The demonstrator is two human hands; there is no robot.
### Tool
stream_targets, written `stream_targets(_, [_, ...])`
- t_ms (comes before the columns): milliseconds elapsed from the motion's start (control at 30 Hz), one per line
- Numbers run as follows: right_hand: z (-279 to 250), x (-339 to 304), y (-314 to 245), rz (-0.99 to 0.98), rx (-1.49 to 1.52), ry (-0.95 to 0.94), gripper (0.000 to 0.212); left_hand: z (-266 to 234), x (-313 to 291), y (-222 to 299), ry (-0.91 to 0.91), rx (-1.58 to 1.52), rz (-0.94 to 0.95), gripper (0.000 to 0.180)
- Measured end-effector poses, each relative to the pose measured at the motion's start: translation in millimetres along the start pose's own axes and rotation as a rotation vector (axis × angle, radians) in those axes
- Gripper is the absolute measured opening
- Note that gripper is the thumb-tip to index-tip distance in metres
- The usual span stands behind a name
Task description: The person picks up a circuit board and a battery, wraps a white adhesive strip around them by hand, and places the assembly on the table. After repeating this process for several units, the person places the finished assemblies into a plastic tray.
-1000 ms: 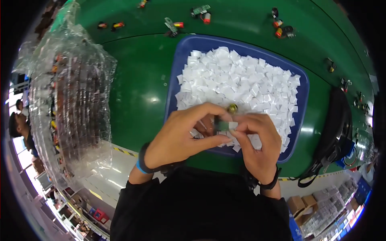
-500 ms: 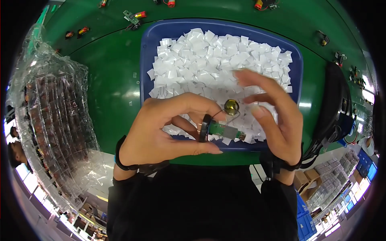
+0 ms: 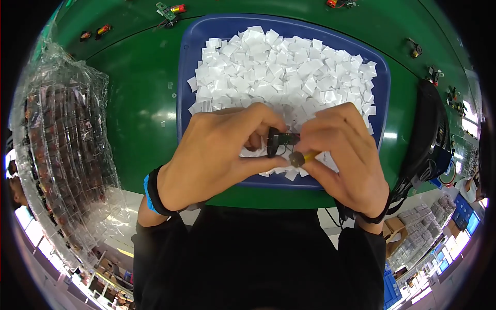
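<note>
Over the near part of the blue tray, my left hand [image 3: 212, 150] pinches a black round part [image 3: 272, 142] between thumb and fingers. A small green circuit board [image 3: 291, 139] sticks out of that part to the right. My right hand [image 3: 346, 150] is closed at the board's far end, its fingers covering most of it. Beside its thumb shows a small yellow cylinder with a grey end [image 3: 298, 159], probably a battery, joined to the board by thin wires. White paper-like squares [image 3: 279, 67] fill the tray under both hands.
The blue tray [image 3: 183, 77] lies on a green table [image 3: 139, 103]. Clear plastic blister trays [image 3: 67, 150] are piled at the left. Small wired assemblies, including a green board [image 3: 166, 14], lie along the back. A black padded object [image 3: 421, 124] stands at the right.
My right hand, open and apart half a second ago, has closed on the circuit board assembly. The yellow cylinder has swung from above the board to below it.
</note>
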State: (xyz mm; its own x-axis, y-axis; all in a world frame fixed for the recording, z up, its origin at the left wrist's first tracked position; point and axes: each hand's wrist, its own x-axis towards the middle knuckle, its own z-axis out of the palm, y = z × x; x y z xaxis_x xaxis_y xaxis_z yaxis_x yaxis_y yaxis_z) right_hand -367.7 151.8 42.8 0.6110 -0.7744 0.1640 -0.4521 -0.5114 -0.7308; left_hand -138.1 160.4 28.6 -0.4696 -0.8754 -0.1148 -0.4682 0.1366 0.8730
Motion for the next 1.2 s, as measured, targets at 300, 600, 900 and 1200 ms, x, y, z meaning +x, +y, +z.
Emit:
stream_targets(300, [9.3,-13.1,-4.3,-0.211,0.067,0.203,0.028,-13.0,3.5,1.8,-0.188,-0.582,-0.180,0.046])
stream_targets(600, [18.0,-15.8,-7.9,-0.242,-0.235,0.292,0.028,-2.2,9.1,4.5,-0.208,-0.958,-0.361,0.032])
stream_targets(900, [29.6,-15.0,-9.3,-0.080,-0.154,0.397,0.031,15.1,1.9,-1.4,-0.099,-0.851,-0.190,0.033])
stream_targets(1200, [20.5,-4.5,-12.9,-0.162,-0.235,0.377,0.032,12.7,0.7,1.5,-0.108,-0.816,-0.180,0.032])
